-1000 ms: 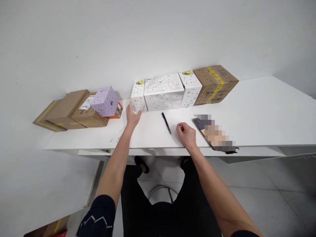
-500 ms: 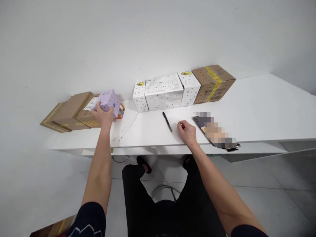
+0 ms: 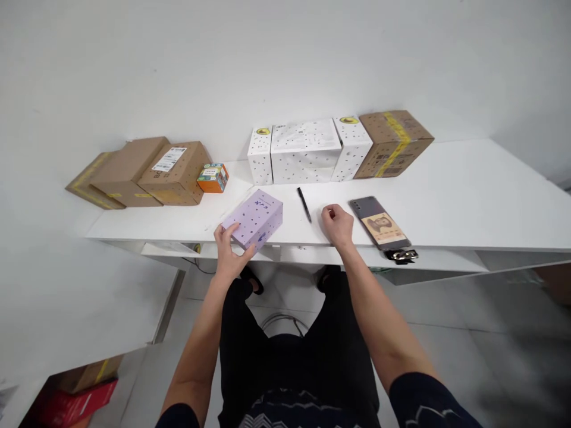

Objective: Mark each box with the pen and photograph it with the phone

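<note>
Lilac box (image 3: 255,215) has moved from its position beside the labelled carton (image 3: 178,181) to the front of the bench (image 3: 468,196), exposing the orange box (image 3: 213,179). Left hand (image 3: 232,252) grips the lilac box at its near left end, thumb and fingers spread across the corner. Contact between the lilac box and the bench surface cannot be determined; its near corner overlaps the front edge in view.

Right hand (image 3: 338,224) is curled into a loose fist at the front of the bench, between the black pen (image 3: 304,205) and the phone (image 3: 380,224). A dark, shiny item (image 3: 402,256) is located at the near end of the phone. Three white boxes (image 3: 306,154) form a row along the wall; a taped carton (image 3: 395,145) adjoins their right end. Orange box sits immediately right of the labelled carton.
</note>
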A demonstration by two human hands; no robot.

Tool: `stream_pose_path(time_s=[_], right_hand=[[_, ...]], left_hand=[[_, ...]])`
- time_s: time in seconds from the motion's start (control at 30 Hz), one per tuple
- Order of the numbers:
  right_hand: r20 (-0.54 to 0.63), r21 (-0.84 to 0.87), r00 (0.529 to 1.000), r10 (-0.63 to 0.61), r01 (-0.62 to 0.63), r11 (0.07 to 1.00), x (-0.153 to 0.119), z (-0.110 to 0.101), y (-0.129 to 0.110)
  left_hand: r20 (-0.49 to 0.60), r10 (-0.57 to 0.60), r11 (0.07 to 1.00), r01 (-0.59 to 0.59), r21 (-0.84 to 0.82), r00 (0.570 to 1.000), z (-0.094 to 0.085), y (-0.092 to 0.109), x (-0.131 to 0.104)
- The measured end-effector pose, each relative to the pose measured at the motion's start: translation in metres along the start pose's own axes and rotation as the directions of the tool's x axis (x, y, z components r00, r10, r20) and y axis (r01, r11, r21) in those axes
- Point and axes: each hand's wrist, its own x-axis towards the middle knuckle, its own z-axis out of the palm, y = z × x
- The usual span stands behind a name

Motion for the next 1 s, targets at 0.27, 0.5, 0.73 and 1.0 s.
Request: stream_pose_path(time_s=[0.27,0.5,0.73,1.0], right_hand=[[0.066,-0.128,0.997,0.048,-0.039,0.991,0.003,0.003,-0.008],[0.23,-0.296,0.967,0.112,-0.04,0.954,0.022,0.027,-0.045],[0.334,0.012,0.935,0.122,-0.134,0.991,0.04,0.034,-0.042],[0.212,0.574,0.966,0.149,-0.247,0.781,0.024,0.003,-0.012]], left_hand=[[-0.007,-0.282,0.955,0.28,-0.093,0.959,-0.006,0.023,-0.006],[-0.032,-0.372,0.928,0.371,-0.039,0.928,-0.005,0.028,0.001],[0.052,-0.363,0.93,0.365,-0.039,0.93,-0.018,0.034,0.014],[0.134,0.006,0.999,-0.012,0.046,0.991,-0.003,0.023,0.018]])
